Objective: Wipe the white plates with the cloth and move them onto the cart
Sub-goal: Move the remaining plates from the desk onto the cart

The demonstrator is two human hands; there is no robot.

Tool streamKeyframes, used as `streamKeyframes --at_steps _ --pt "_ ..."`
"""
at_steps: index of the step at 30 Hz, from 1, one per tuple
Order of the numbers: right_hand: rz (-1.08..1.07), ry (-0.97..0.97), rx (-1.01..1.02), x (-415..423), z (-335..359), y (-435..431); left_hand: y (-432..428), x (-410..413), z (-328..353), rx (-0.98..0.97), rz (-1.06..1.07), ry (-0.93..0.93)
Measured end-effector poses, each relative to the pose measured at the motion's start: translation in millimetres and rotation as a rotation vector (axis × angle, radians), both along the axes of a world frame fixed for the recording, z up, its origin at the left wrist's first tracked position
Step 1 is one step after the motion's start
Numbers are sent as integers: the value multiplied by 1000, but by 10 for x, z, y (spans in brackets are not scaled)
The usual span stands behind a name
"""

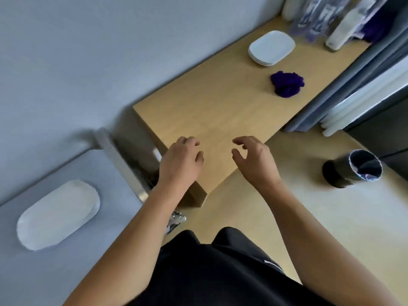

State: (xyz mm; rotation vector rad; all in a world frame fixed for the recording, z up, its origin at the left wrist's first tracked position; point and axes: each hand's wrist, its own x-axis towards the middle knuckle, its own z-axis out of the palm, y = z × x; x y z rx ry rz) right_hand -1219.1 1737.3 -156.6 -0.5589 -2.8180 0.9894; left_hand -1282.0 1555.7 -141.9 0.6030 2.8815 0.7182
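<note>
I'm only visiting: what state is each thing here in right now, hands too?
Left hand: empty, fingers loosely curled, over the table.
Right hand: empty, fingers loosely curled, over the table.
Table plates: stacked, far end of table, untouched.
Purple cloth: crumpled on the table, apart from plates.
Cart plates: lying flat on the cart.
Bin: upright on floor, lined.

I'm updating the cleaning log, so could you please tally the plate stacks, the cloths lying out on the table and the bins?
White plate stacks: 2 (table stack, cart stack)
Purple cloth: 1
Black bin: 1
Total: 4
</note>
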Motion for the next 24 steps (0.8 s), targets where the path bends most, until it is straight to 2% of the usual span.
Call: streamKeyframes --at_steps 6,11,17,24 --pt "-132 -45 48 297 73 1510 1639 123 29 -48 -102 -56" --pt "-163 -59 47 237 140 2218 2456 16 80 -49 -150 -77" --pt "-112 -68 58 -268 172 2801 3048 -515 33 10 -102 -54" --pt "-20 -80 59 -1340 81 3417 3612 -1482 -177 69 70 -108"
